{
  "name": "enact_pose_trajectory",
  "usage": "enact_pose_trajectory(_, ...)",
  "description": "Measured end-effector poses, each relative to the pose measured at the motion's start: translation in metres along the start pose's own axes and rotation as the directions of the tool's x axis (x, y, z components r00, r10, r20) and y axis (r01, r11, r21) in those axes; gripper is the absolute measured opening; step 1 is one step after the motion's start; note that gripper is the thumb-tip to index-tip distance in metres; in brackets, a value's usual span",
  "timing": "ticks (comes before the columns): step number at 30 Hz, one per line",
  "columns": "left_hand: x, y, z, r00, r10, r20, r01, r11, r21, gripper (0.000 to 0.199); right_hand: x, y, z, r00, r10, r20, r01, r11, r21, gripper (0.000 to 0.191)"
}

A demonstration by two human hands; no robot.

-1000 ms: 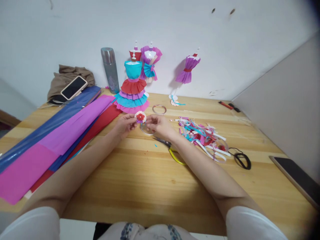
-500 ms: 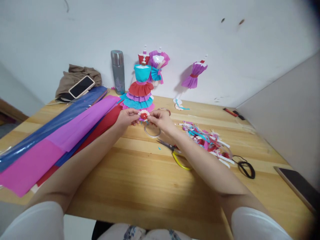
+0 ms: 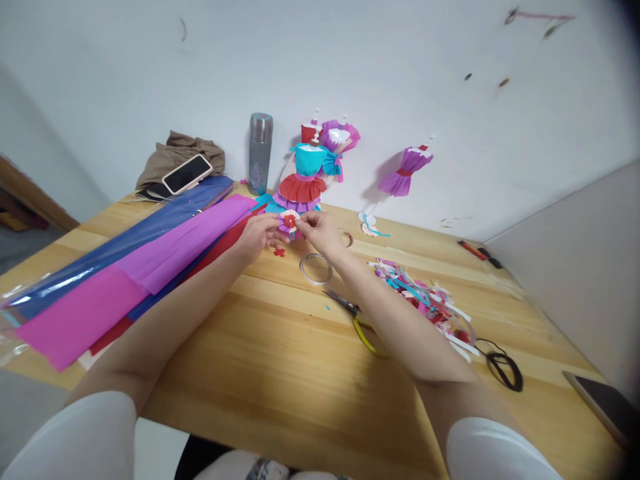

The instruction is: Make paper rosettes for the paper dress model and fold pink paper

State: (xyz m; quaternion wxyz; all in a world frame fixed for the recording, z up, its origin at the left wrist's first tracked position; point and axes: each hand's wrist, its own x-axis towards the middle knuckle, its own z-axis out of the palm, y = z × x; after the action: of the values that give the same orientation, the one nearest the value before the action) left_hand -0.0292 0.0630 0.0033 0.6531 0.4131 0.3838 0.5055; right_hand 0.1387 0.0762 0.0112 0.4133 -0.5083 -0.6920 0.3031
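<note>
Rosette (image 3: 289, 221) of pale pleats and red centre is between the two hands, before the ruffled dress (image 3: 303, 189) on the table (image 3: 280, 373). Left hand (image 3: 257, 236) pinches one edge, right hand (image 3: 324, 235) the opposite edge. Too hard a pinch may crush the pleats; uneven pulling could tear them or shift the centre.

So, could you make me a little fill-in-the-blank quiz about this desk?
The left hand and right hand hold a small rosette with a ____ centre.
The scissors have ____ handles.
For the person, the grey flask stands to the ____ of the little dresses.
Resting on the brown cloth is a ____.

Missing words: red; yellow; left; phone.
</note>
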Motion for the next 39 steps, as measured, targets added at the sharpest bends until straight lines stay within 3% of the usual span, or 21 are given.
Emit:
enact_pose_trajectory(3,0.002,0.001,-0.002,0.998,-0.032,-0.054,0.033,0.999,0.005,0.013,0.004,0.002,0.004,0.999,0.004,-0.045,-0.005,1.0,-0.023,0.025)
enact_pose_trajectory(8,0.007,0.004,-0.005,0.93,-0.06,-0.362,0.092,0.993,0.072,0.02,0.008,0.005,0.009,0.995,-0.01,-0.096,0.005,0.999,-0.051,0.026)
enact_pose_trajectory(12,0.009,0.005,-0.007,0.902,-0.083,-0.424,0.104,0.994,0.027,0.018,0.008,0.006,0.012,0.993,-0.008,-0.115,0.003,0.999,-0.047,0.026)
enact_pose_trajectory(24,0.007,0.004,0.0,0.914,-0.226,-0.337,0.127,0.948,-0.291,0.01,0.007,0.013,0.015,0.991,0.005,-0.13,0.006,0.996,0.085,0.022)
enact_pose_trajectory(39,0.007,0.003,0.013,0.955,-0.242,-0.173,0.155,0.901,-0.405,0.02,0.01,0.013,0.025,0.988,0.048,-0.144,-0.023,0.985,0.17,0.021)
